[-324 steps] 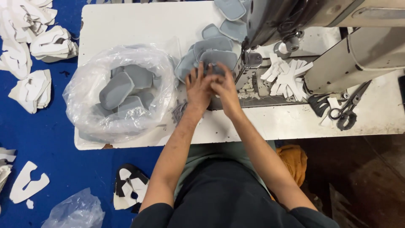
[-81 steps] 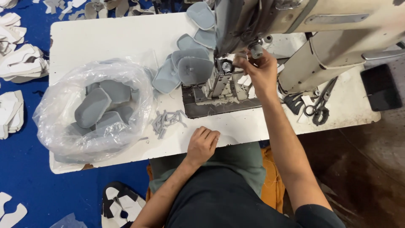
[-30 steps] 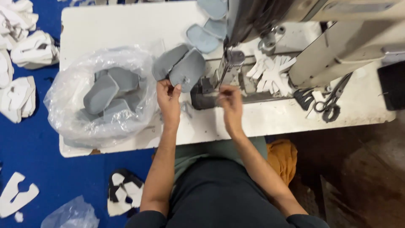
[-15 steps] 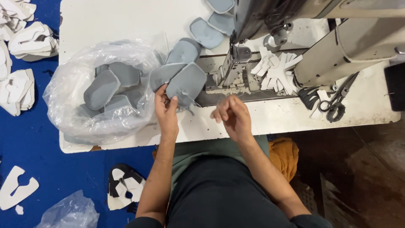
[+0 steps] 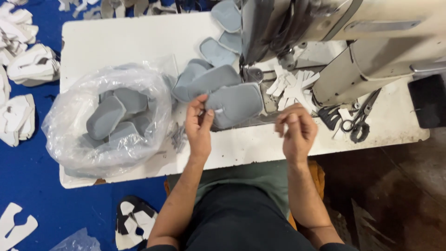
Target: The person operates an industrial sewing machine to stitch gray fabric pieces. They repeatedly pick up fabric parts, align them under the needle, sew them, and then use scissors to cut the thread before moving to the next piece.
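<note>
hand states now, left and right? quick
Left hand: closed, pinching the edge of a grey padded piece.
Right hand: fingers curled in above the white table; whether it holds anything cannot be told.

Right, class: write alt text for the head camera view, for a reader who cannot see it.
Seen from above, a person's left hand pinches the edge of a grey padded piece on a white table, beside a sewing machine; the right hand hovers loosely curled nearby. A clear plastic bag of more grey pieces lies to the left, scissors to the right.
</note>
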